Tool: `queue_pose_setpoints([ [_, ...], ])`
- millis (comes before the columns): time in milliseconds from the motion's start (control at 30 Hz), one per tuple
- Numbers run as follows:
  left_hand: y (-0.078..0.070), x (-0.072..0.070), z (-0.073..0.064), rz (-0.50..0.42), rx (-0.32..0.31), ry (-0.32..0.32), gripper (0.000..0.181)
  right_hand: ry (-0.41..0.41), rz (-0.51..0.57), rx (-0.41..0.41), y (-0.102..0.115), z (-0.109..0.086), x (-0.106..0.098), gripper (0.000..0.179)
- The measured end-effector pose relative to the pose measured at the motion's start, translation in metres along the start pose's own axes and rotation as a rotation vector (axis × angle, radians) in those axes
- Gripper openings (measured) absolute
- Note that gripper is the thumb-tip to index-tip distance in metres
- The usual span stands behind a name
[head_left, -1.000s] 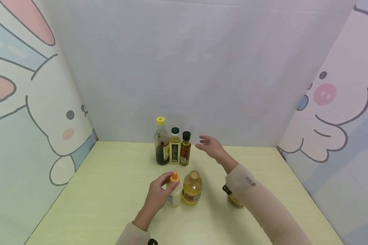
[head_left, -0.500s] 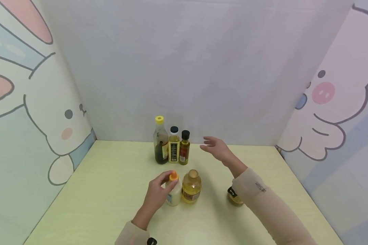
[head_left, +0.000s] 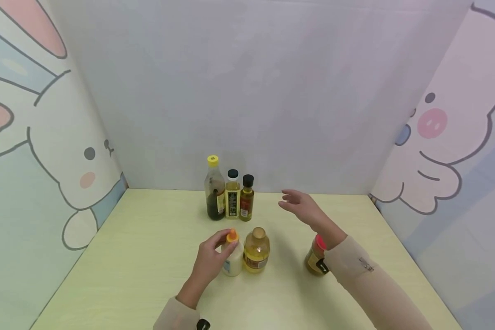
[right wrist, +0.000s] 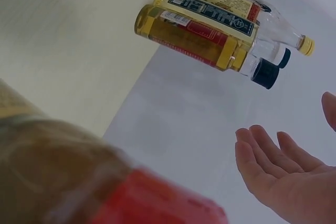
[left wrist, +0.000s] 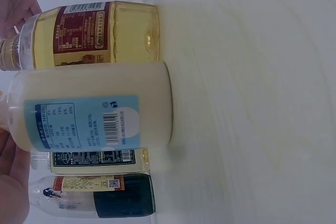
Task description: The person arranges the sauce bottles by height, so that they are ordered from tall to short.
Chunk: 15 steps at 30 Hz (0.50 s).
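Observation:
My left hand (head_left: 212, 256) grips a white squeeze bottle (head_left: 233, 264) by its orange-tipped cap, thumb and fingers on either side. In the left wrist view the blue-labelled bottle (left wrist: 94, 111) stands on the table. Right beside it is a golden oil bottle (head_left: 256, 255) with a tan cap. My right hand (head_left: 306, 210) hovers above the table with relaxed fingers, touching nothing. Under that forearm is a brown jar (head_left: 313, 259) with a red lid, partly hidden by the sleeve; it looms blurred in the right wrist view.
Near the back wall stands a row: a dark sauce bottle (head_left: 215, 192) with a yellow cap, a square oil bottle (head_left: 233, 197) with a dark cap, and a slim black-capped bottle (head_left: 246, 201). Cartoon-printed side panels (head_left: 78, 183) bound the pale yellow table (head_left: 148, 256).
My right hand has drawn away from the back row, to the right and slightly down, uncovering more of the red-lidded jar. The left hand stays on the squeeze bottle's cap.

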State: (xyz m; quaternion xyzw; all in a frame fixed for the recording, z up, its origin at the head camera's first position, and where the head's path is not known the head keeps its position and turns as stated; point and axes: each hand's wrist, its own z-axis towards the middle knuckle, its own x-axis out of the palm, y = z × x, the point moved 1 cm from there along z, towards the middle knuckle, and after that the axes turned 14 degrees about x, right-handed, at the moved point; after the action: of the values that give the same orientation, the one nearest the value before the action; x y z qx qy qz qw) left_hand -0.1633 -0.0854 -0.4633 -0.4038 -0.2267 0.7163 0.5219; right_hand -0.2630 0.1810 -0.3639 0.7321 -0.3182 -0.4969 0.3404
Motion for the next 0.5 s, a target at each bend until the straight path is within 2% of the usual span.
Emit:
queue_pose_setpoints([
  [500, 0.000, -0.001, 0.000, -0.004, -0.013, 0.013, 0.038, -0.013, -0.066, -0.020, -0.015, -0.023, -0.012, 0.061],
])
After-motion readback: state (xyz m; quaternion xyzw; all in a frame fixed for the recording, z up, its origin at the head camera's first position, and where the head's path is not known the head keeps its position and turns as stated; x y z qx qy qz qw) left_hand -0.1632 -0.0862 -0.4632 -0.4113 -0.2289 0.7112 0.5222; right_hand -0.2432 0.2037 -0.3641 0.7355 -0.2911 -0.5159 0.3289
